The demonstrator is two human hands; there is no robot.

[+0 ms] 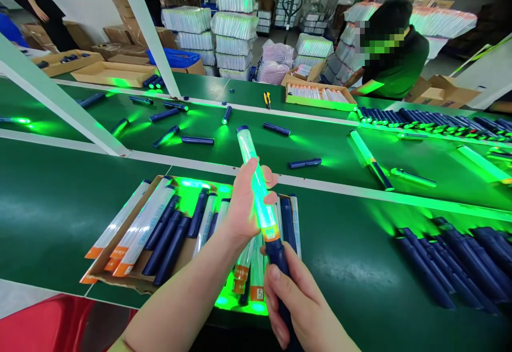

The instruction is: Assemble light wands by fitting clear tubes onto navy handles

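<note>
Landmark for everything here is the shallow brown cardboard tray [100, 269] lying on the dark green desk [60, 208].

Inside that tray, toward its left side, lie several white translucent tubes with orange ends [132, 234], and beside them, toward the middle, a group of dark blue plastic handles [168, 242].

Above the tray's right half, the left hand [244, 202] curls its fingers and thumb around the glowing green translucent light stick [256, 181], gripping the tube about midway up. The stick stands tilted, its dark blue cap pointing away from the person and slightly left.

Just nearer than the tray's right end, the right hand [300, 304] is closed around the stick's dark blue handle [280, 258], thumb laid along it just below the orange collar.

My judgement on doing this well: keep the tube hand steady and let the handle hand do any turning or pressing, so the two parts stay in line at the orange collar. Holding the stick over the tray means a slip drops it among its fellows, not onto the moving stock.

Right of the tray, on the same desk, lies a row of loose dark blue handles [460, 264]. Beyond the tray, across the white divider strip, scattered lit green sticks [370, 160] lie on the green belt.
</note>
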